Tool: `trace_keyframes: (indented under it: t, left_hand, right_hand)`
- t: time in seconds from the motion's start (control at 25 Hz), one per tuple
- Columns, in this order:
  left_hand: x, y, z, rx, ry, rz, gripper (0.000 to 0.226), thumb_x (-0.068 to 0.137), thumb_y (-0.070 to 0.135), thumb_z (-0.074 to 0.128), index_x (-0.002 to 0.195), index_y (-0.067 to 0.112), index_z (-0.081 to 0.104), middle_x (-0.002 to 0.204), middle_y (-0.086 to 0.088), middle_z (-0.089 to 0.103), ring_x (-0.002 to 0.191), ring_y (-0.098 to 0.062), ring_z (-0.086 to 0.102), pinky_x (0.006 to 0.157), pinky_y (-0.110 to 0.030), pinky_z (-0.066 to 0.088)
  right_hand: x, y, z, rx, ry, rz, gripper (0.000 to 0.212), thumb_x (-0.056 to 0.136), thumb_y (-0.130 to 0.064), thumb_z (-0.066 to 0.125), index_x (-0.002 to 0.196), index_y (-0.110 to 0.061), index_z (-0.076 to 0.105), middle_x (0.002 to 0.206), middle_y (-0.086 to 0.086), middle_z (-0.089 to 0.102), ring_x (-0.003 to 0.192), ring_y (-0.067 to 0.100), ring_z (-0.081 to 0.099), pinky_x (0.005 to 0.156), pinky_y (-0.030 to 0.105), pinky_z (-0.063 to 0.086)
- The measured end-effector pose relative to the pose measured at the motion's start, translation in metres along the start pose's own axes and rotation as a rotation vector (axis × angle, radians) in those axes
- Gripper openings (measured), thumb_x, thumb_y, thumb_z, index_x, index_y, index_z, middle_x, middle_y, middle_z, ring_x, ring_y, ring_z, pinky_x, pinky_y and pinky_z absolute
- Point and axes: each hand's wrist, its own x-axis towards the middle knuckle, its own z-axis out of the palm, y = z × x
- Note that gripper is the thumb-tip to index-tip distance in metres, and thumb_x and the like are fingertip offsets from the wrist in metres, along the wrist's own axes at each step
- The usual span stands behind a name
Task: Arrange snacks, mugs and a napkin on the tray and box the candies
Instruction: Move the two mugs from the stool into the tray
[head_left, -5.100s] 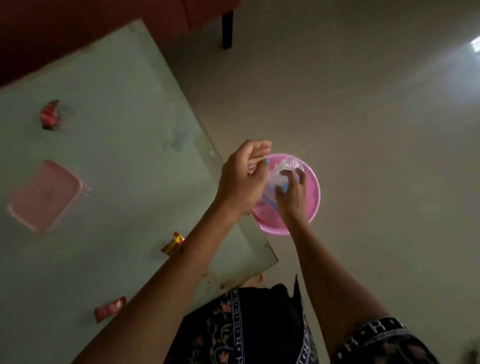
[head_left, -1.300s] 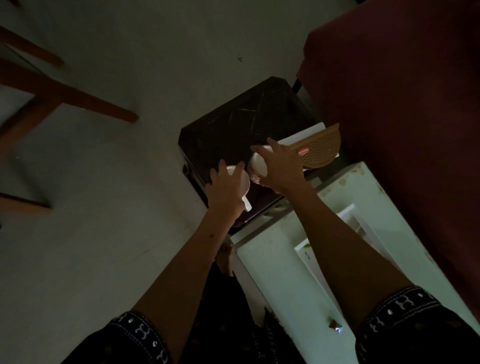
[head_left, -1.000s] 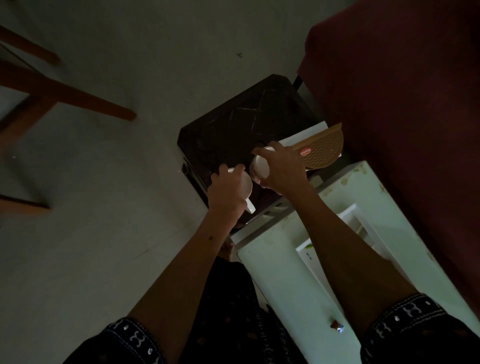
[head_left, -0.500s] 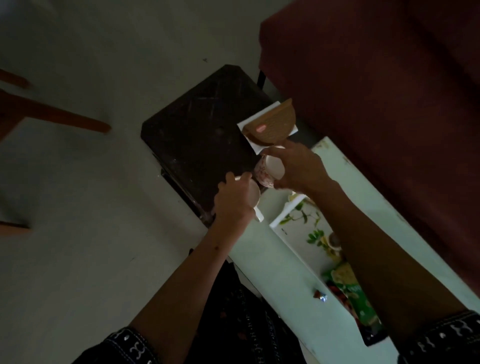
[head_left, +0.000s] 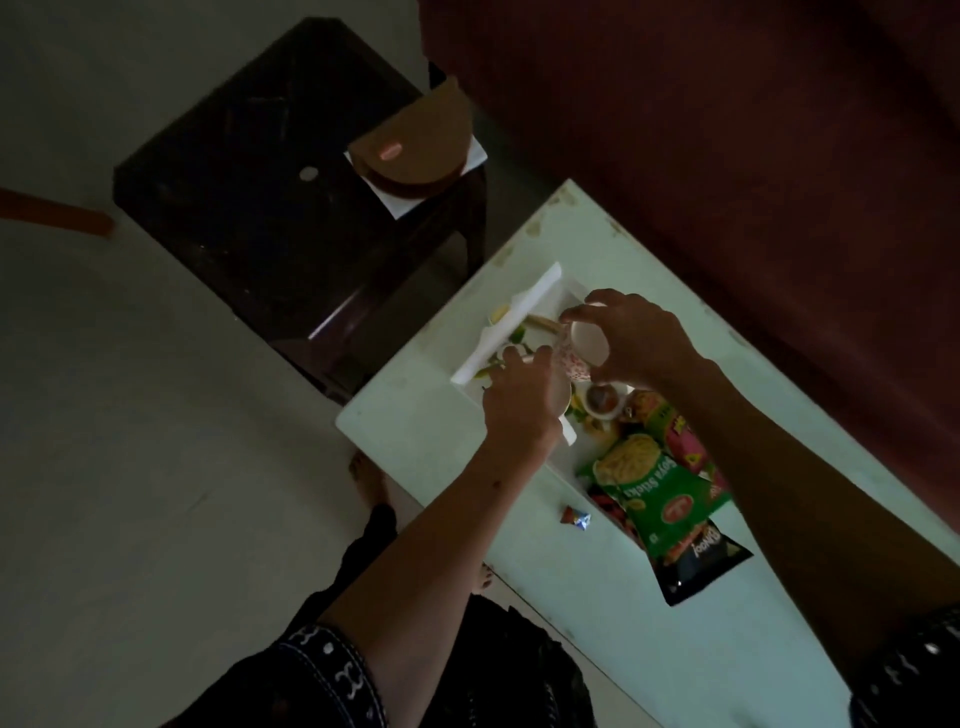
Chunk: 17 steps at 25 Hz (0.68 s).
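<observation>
The room is dim and underexposed, with the pale table top (head_left: 701, 597) catching the most light while the dark stool (head_left: 270, 208), the sofa (head_left: 727, 130) and both forearms sink into murky shadow, edges are soft, and straight lines bend slightly toward the frame's borders.

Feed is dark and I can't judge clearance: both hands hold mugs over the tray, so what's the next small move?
Probably lower both mugs onto the bare end of the tray. The right hand grips the patterned mug, the left hand the white mug; snack packets fill the near end.
</observation>
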Motion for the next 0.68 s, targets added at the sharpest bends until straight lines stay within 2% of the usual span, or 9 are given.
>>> trace_keyframes:
  t: [0.12,0.28,0.44,0.68]
  left_hand:
    - [0.005,0.007,0.029,0.053,-0.042,-0.014,0.057,0.082,0.012,0.064,0.131,0.017,0.035,0.133,-0.017,0.039,0.116,-0.033,0.046,0.093,-0.042,0.049]
    - [0.009,0.011,0.056,0.09,-0.053,-0.038,0.055,0.082,0.008,0.061,0.131,0.016,0.035,0.131,-0.017,0.039,0.114,-0.034,0.046,0.09,-0.041,0.049]
    - [0.012,0.015,0.071,0.111,-0.057,-0.041,0.062,0.078,0.007,0.066,0.13,0.016,0.035,0.13,-0.017,0.039,0.113,-0.034,0.047,0.087,-0.041,0.05]
    - [0.014,0.013,0.086,0.121,-0.059,-0.05,0.059,0.081,0.012,0.065,0.132,0.016,0.034,0.13,-0.017,0.039,0.114,-0.034,0.046,0.087,-0.042,0.05]
  right_hand:
    - [-0.003,0.018,0.024,0.008,-0.012,0.01,0.086,0.055,-0.032,0.086,0.13,-0.041,0.046,0.138,-0.002,0.046,0.116,0.025,0.052,0.088,0.04,0.048]
    - [-0.004,0.029,0.047,0.011,-0.026,0.005,0.083,0.058,-0.034,0.085,0.131,-0.04,0.045,0.137,-0.002,0.045,0.118,0.025,0.049,0.09,0.043,0.05]
    - [-0.002,0.037,0.058,0.042,-0.02,0.01,0.082,0.057,-0.033,0.084,0.13,-0.04,0.047,0.137,-0.002,0.045,0.119,0.026,0.049,0.091,0.046,0.05]
    - [-0.001,0.043,0.075,0.07,-0.019,0.005,0.079,0.06,-0.036,0.082,0.13,-0.039,0.046,0.139,0.0,0.044,0.121,0.028,0.049,0.091,0.047,0.05]
